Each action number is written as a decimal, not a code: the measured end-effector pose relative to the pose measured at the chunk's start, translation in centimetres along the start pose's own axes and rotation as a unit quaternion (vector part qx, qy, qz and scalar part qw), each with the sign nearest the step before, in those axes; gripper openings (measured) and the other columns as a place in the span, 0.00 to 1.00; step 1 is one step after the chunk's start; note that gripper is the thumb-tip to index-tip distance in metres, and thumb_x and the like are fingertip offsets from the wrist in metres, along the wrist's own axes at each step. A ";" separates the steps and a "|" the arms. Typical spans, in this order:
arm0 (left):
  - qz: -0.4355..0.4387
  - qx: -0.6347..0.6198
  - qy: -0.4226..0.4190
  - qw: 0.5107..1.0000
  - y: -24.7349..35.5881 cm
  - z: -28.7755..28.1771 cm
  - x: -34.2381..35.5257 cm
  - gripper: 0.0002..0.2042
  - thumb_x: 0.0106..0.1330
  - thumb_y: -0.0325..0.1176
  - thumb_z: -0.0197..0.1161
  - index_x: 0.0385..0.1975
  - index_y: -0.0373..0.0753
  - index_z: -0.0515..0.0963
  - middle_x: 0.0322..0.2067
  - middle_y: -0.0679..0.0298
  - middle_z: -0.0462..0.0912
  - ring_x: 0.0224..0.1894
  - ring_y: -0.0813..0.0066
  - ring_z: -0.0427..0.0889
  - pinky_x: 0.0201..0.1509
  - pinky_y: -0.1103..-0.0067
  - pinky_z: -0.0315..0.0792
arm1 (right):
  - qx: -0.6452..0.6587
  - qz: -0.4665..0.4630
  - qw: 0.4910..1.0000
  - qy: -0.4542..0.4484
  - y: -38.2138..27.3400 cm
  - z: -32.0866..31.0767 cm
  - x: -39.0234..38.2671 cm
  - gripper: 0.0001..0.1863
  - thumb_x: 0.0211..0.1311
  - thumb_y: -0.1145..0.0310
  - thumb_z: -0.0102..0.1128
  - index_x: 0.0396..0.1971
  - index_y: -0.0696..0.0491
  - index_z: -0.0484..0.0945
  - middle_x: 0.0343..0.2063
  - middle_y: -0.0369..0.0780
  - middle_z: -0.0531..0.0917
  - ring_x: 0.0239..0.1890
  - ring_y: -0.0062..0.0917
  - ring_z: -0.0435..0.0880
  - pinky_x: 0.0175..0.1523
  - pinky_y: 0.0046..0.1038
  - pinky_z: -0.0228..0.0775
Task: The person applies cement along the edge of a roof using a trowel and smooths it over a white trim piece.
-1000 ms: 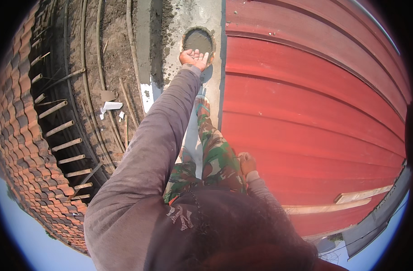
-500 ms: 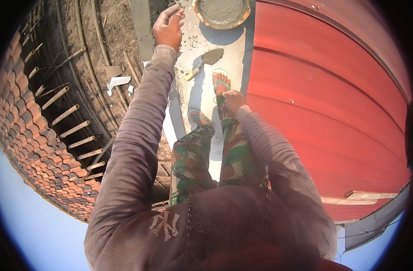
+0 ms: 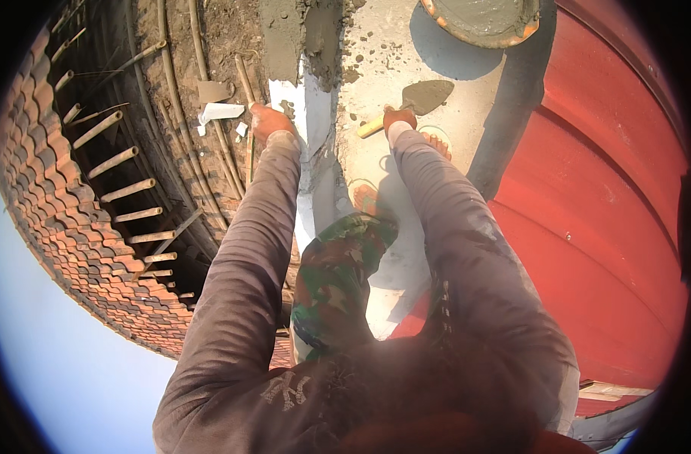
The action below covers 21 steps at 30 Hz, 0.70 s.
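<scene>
My left hand is at the edge of the white-sided wall top, fingers bent over it. My right hand is down at the trowel, over the junction of its pale wooden handle and mortar-smeared blade; its fingers are mostly hidden, so the grip is unclear. Beyond the trowel, an orange-rimmed basin holds grey mortar. Wet grey render covers the upper part of the wall strip. My bare toes in sandals rest on the concrete ledge below my arms.
Red corrugated roofing lies along the right. On the left are bamboo poles over dirt, white scraps, a dark gap with protruding bamboo ends and clay roof tiles, with sky beyond.
My left hand has moved from the mortar basin down and leftward to the wall edge. My right hand has come forward from my leg to the trowel. My body is bent further over the ledge.
</scene>
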<state>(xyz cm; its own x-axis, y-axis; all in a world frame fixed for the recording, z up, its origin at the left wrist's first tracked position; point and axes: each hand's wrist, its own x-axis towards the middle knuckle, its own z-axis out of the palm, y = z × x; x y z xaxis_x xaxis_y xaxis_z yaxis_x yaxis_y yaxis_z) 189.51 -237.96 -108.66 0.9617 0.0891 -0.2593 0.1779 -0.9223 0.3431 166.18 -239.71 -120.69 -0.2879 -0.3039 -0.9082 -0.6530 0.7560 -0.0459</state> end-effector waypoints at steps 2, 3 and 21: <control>0.007 -0.006 0.004 1.000 0.4 0.1 -0.2 0.32 0.76 0.56 0.44 0.41 0.30 0.86 0.42 0.41 0.87 0.47 0.40 0.85 0.54 0.56 0.76 | 0.011 -0.057 0.996 0.071 1.7 1.2 1.1 0.30 0.66 0.49 0.63 0.51 0.64 0.81 0.47 0.56 0.86 0.54 0.51 0.85 0.60 0.40 0.76; 0.014 -0.011 0.002 1.000 1.1 0.4 -0.2 0.32 0.76 0.56 0.44 0.42 0.30 0.86 0.42 0.41 0.87 0.47 0.40 0.85 0.54 0.56 0.76 | 0.020 -0.085 0.990 0.111 2.4 1.4 2.1 0.28 0.66 0.51 0.63 0.50 0.64 0.80 0.46 0.56 0.86 0.53 0.51 0.85 0.60 0.41 0.76; 0.020 0.038 -0.029 0.999 1.9 -2.6 -1.7 0.32 0.76 0.55 0.40 0.45 0.34 0.87 0.45 0.43 0.87 0.49 0.38 0.85 0.58 0.54 0.76 | -0.188 -0.294 0.888 0.299 -5.6 -31.2 -11.4 0.21 0.73 0.54 0.56 0.52 0.57 0.72 0.45 0.56 0.85 0.51 0.52 0.85 0.55 0.49 0.76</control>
<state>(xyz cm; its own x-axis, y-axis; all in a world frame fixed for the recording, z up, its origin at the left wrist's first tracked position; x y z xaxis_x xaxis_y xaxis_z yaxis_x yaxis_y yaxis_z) 188.76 -238.87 -105.26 0.9534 0.0322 -0.3001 0.1220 -0.9507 0.2853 151.26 -258.54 -97.09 -0.0673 -0.9208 -0.3843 -0.9688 0.1523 -0.1954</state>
